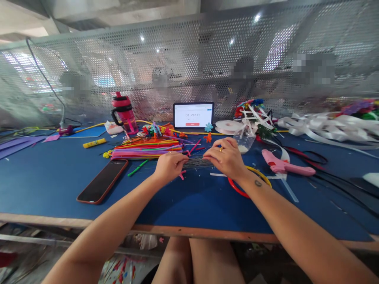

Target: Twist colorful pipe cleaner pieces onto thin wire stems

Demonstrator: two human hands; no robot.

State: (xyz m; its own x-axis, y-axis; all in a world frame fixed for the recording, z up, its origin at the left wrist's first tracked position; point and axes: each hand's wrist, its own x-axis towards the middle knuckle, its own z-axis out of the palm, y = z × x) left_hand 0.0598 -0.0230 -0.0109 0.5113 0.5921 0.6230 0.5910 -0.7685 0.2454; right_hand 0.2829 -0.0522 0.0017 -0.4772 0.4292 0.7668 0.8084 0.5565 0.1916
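The left hand [169, 167] and right hand [226, 158] are pinching opposite ends of a bundle of thin dark wires [194, 163], keeping it straight and evenly gripped, low over the blue table [53, 189], just beyond a red-and-yellow hoop [237, 190].

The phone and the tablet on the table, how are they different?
The phone lies flat on the blue table, but the tablet stands up. The phone's screen is dark, while the tablet's screen is lit white with numbers on it. The phone has an orange-red case, and the tablet has a dark frame. The phone is near the front of the table, and the tablet is near the back. Both are rectangles with rounded corners.
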